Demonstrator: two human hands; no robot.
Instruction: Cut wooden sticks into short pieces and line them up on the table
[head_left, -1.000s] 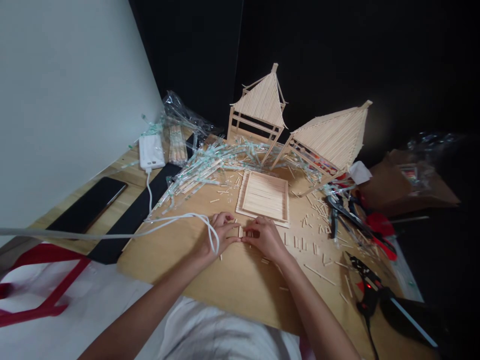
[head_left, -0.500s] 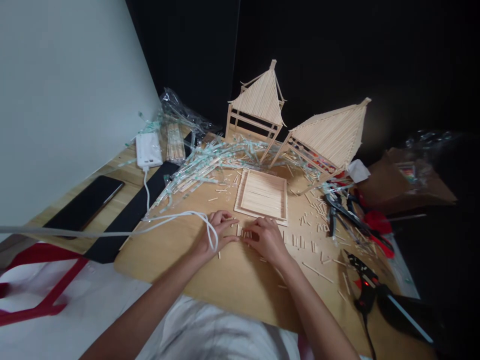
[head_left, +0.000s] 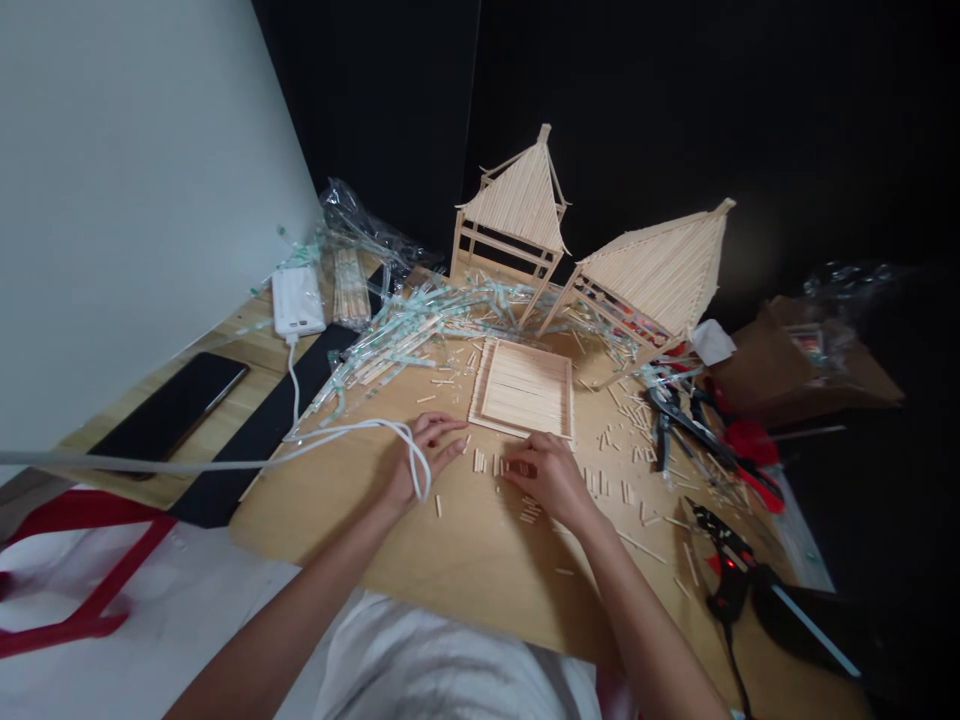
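My left hand [head_left: 418,455] rests low over the board with thumb and fingers spread, holding nothing. A loose short wooden stick lies just beyond its thumb. To the right, my right hand [head_left: 553,478] curls its fingers around a few short wooden sticks [head_left: 523,468] on the board. Between the hands stands a small row of cut sticks [head_left: 480,461]. Behind my right hand sits a square stick-built tray [head_left: 525,385] with a low raised edge. More short pieces [head_left: 598,482] lie in groups to the right of my right hand, partly hidden by it.
Two stick-built pavilions [head_left: 517,200] with pointed roofs stand at the back. Plastic-wrapped sticks [head_left: 397,325] pile up at left. A white cable [head_left: 360,428] crosses by my left wrist. Pliers [head_left: 679,415] and a glue gun [head_left: 727,565] with a red light lie at right.
My left hand has drawn back slightly left and its fingers have spread. My right hand has shifted a little right, uncovering sticks in the middle.
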